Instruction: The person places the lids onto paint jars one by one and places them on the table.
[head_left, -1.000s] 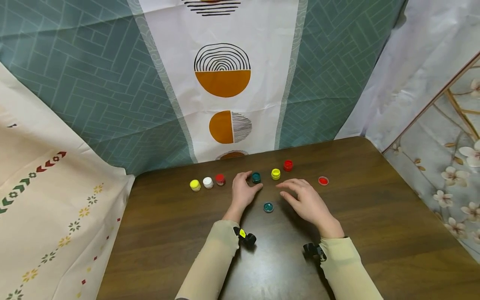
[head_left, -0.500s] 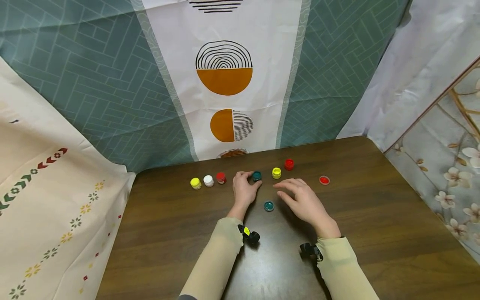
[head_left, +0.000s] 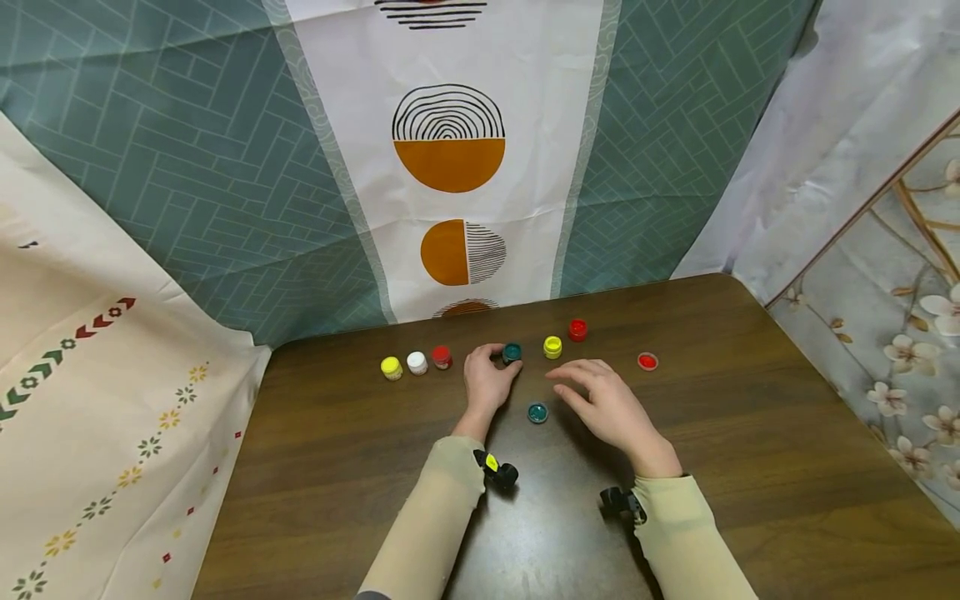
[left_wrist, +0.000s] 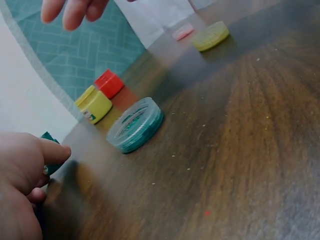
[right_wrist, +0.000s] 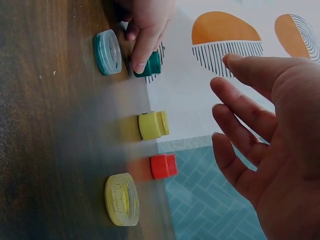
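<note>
The left hand (head_left: 486, 382) grips the green jar (head_left: 512, 352) to steady it, while the right hand (head_left: 607, 404) hovers with relaxed, spread fingers just right of the jar's green lid (head_left: 537, 412).

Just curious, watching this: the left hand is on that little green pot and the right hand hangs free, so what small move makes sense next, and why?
Probably the right hand should drop onto the loose green lid. The left hand holds the green pot, the lid lies flat just in front of it, and the right hand's fingers hover spread, holding nothing.
</note>
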